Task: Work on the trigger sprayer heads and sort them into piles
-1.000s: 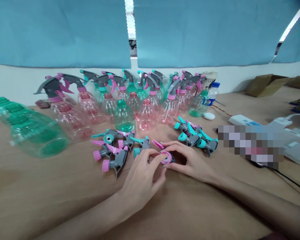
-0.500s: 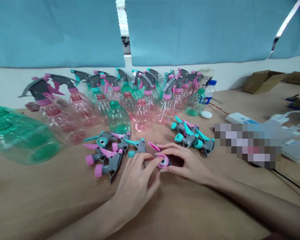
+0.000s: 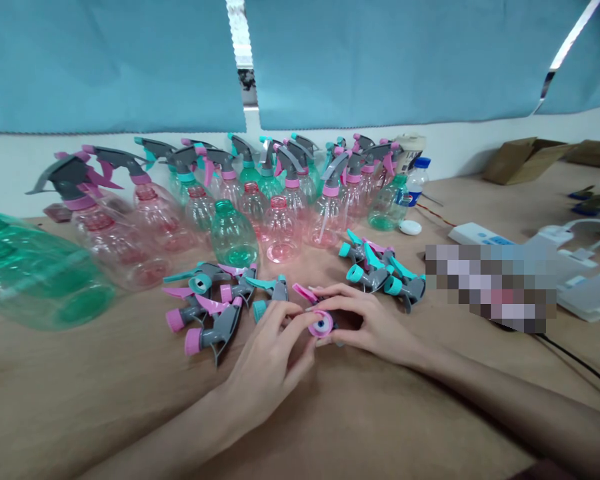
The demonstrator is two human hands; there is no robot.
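Note:
Between my two hands is a grey spray head with a pink collar (image 3: pixel 321 324), its round opening turned toward me. The fingers of my left hand (image 3: pixel 270 357) grip the collar from the left. From the right, my right hand (image 3: pixel 363 320) pinches the same spray head near its pink trigger (image 3: pixel 305 293); its grey body is mostly hidden behind the fingers. Left of my hands lies a pile of loose spray heads (image 3: pixel 215 330) with pink and teal collars. Farther right is a second group of spray heads (image 3: pixel 375 277), mostly teal.
Green and pink clear bottles stand behind the piles, many with spray heads on; a pink bottle (image 3: pixel 281 233) and a green bottle (image 3: pixel 234 233) are uncapped. A large green bottle (image 3: pixel 45 280) lies at left. At right are a white power strip (image 3: pixel 485 237), cables and a cardboard box (image 3: pixel 523 160).
My left fingers have drawn back slightly from the collar's opening, showing more of its white inside. Both hands still hold the spray head, and the whole view has shifted slightly.

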